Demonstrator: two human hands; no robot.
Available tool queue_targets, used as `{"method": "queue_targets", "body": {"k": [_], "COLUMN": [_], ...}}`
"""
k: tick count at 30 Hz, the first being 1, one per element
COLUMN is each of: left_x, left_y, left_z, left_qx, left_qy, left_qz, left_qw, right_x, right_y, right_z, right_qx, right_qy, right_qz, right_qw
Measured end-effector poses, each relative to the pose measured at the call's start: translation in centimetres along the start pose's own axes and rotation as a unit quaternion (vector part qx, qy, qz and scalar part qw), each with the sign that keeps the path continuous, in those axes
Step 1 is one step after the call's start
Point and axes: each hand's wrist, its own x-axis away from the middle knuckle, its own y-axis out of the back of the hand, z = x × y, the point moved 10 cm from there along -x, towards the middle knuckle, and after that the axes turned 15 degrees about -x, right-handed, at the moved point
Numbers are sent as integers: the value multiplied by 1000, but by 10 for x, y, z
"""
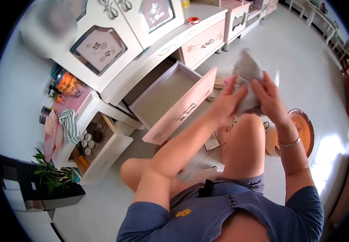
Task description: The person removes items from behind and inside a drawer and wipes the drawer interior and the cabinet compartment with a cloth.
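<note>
I see the left hand [230,101] and right hand [269,96] gripping grey cloth [247,68]; careless swinging could knock the pink-fronted drawer [182,112] left of them.

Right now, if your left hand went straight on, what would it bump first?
The cloth, which the left hand seems to touch. Past that, maybe the right hand, but depth is hard to tell.

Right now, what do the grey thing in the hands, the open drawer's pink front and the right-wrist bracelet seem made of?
Grey bundle: likely soft, matte cloth; it looks creased, though blurred. Pink front: probably painted wood or board, evenly coloured with slight sheen; its core is hidden. Bracelet: likely polished metal, given its silvery glint.
</note>
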Motion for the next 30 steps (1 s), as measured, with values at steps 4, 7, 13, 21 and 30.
{"method": "queue_targets", "body": {"k": [4,7,13,21,30], "left_x": [37,68,97,71,33], "left_y": [111,201,340,519,693], "left_z": [-43,-76,-91,-79,-23], "left_qx": [-82,-270,-680,-800,-840], "left_qy": [-71,-83,-30,124,314], "left_qz": [-156,-279,-419,-432,-240], "left_qw": [982,918,601,397,371], "right_x": [-38,-63,-96,-111,-113], "right_y": [-54,-73,-112,-110,-97], "right_z": [-35,-77,-140,-202,-204], "right_qx": [141,268,427,400,317], "right_qy": [-13,-83,111,240,365], "right_qz": [139,203,313,378,298], "right_qw": [980,938,841,800,823]}}
